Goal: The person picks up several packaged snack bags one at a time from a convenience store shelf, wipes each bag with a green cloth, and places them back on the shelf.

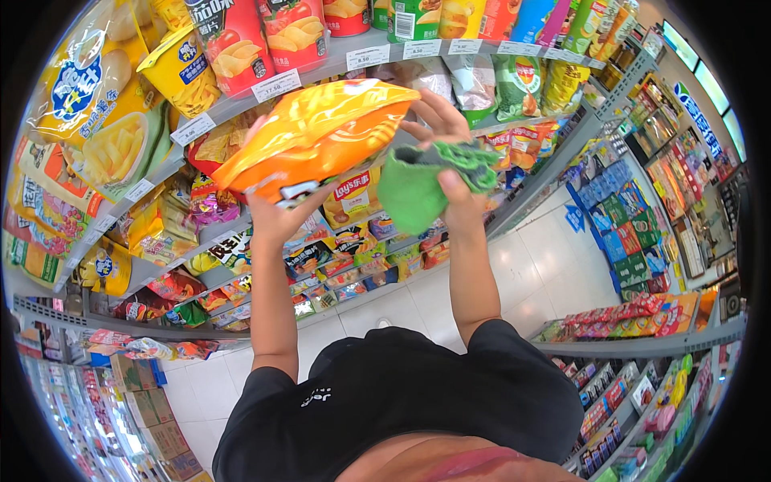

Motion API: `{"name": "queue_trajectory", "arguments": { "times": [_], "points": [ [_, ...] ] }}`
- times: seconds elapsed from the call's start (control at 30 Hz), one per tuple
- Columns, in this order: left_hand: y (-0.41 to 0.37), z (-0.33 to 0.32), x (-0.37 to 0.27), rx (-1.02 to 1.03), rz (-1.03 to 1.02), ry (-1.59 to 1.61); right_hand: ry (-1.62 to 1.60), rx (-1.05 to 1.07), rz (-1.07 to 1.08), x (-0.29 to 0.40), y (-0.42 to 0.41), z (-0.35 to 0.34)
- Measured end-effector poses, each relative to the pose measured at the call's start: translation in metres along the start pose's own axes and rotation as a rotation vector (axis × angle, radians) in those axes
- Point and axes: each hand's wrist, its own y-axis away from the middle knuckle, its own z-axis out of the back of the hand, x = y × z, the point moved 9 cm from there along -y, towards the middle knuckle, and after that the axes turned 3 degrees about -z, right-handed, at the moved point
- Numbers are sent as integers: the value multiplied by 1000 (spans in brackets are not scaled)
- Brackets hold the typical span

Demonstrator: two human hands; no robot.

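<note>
My left hand point(278, 218) grips the left end of a shiny orange and yellow snack bag point(328, 129), thumb below and fingertips showing at its upper edge. The bag is puffed up and held tilted, its right end higher, in front of the shelves. In my right hand point(462, 208) is a crumpled green cloth point(412, 196) with a darker grey-green side folded over. The spread fingers of that hand reach to the bag's right corner; whether they press on it I cannot tell. Behind the bag hangs or stands a yellow Lay's bag point(352, 196), partly hidden.
An upper shelf edge point(325, 67) with price tags carries chip canisters point(295, 36) and a yellow snack tub point(184, 72). Lower shelves hold many snack bags point(310, 259). Pale floor tiles point(524, 259) run to the right, towards stacked boxed goods point(626, 223). Cartons point(147, 397) stand lower left.
</note>
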Motion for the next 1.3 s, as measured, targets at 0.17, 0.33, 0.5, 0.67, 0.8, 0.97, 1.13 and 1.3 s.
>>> {"name": "queue_trajectory", "arguments": {
  "times": [0.17,0.33,0.5,0.67,0.8,0.97,1.13,1.3],
  "points": [
    [68,11,8,16,142,383,64,127,-205,23,56,-11],
    [170,-13,32,114,489,577,86,220,-651,7,153,-40],
    [277,-52,68,-91,877,792,8,-140,-1040,-14,263,-28],
    [338,-84,92,43,1209,1067,-37,-478,-1455,-19,341,6],
    [342,-88,91,-40,1169,1065,-169,-468,-1545,-30,346,21],
    [353,-98,103,-228,1133,1009,-171,-322,-1563,-46,331,36],
    [344,-124,91,-398,1067,862,86,-88,-1358,-36,283,69],
    [350,-157,80,-505,1186,1042,423,-82,-976,-16,233,112]
  ]
}}
